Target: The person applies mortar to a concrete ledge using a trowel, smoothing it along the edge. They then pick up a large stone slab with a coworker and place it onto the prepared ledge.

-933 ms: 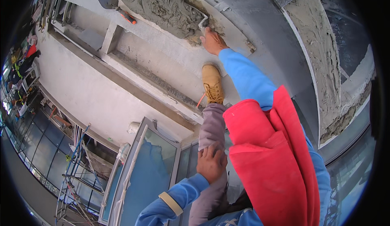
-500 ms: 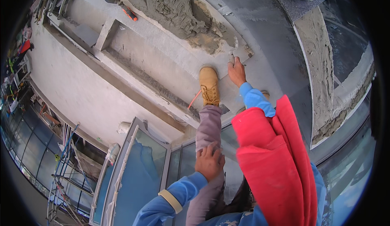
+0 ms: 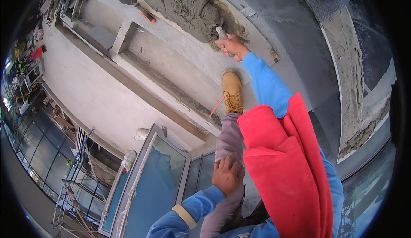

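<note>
While the right hand (image 3: 232,46) wraps its fingers around a tool's handle (image 3: 221,32) at the edge of the wet mortar (image 3: 182,7), the left hand (image 3: 227,177) rests on the leg (image 3: 227,139), fingers slightly spread. This looks like mortar-working; the next stroke probably calls for a firm, steady grip.

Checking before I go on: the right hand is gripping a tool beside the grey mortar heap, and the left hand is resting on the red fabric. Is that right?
Not quite: the head view shows the left hand resting on the trouser leg. The right hand grips the tool beside the mortar heap.
</note>
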{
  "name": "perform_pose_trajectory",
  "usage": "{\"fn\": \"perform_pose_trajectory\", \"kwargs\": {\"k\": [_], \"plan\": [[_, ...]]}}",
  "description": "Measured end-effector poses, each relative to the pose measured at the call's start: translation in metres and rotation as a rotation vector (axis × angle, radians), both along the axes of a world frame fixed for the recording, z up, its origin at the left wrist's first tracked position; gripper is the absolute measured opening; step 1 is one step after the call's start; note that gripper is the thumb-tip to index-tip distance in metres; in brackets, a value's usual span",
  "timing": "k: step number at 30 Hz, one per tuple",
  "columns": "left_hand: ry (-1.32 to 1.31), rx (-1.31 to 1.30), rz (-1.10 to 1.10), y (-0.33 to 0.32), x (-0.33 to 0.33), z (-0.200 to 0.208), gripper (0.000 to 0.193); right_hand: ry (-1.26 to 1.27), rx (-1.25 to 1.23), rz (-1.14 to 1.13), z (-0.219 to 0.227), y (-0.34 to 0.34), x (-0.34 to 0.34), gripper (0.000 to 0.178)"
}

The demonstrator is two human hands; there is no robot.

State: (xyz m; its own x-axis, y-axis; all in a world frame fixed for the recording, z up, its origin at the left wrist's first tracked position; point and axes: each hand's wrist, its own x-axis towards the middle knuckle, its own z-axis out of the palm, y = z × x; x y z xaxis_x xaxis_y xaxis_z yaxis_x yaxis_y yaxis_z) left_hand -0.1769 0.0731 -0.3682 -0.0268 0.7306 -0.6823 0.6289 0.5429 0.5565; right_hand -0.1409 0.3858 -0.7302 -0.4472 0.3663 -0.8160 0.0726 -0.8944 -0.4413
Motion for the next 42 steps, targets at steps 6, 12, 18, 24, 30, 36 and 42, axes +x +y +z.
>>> {"fn": "perform_pose_trajectory", "kwargs": {"k": [6, 12, 18, 24, 30, 36, 42], "plan": [[0.007, -0.139, -0.116, -0.001, 0.007, 0.003, 0.028, 0.226, -0.090, -0.027, 0.045, -0.011, 0.014, 0.018], [0.099, -0.102, -0.256, -0.010, 0.018, 0.007, 0.030, 0.255, -0.077, 0.025, 0.135, -0.018, 0.027, 0.021], [0.085, -0.055, -0.075, -0.065, 0.036, -0.030, 0.033, 0.427, -0.091, 0.056, 0.266, -0.040, 0.071, 0.019], [0.324, 0.119, -0.503, -0.077, 0.030, -0.033, 0.041, 0.466, 0.049, 0.032, 0.411, -0.103, 0.181, 0.020], [0.336, 0.218, -0.490, -0.019, 0.082, 0.010, 0.044, 0.365, 0.173, -0.169, 0.559, -0.163, 0.340, 0.024], [0.084, 0.438, -0.311, 0.105, 0.194, 0.008, 0.043, 0.232, 0.122, -0.702, 0.635, -0.222, 0.485, 0.027], [0.296, 0.726, -0.418, 0.224, 0.363, -0.024, 0.054, -0.085, 0.412, -1.157, 0.640, -0.230, 0.601, 0.021]]}}
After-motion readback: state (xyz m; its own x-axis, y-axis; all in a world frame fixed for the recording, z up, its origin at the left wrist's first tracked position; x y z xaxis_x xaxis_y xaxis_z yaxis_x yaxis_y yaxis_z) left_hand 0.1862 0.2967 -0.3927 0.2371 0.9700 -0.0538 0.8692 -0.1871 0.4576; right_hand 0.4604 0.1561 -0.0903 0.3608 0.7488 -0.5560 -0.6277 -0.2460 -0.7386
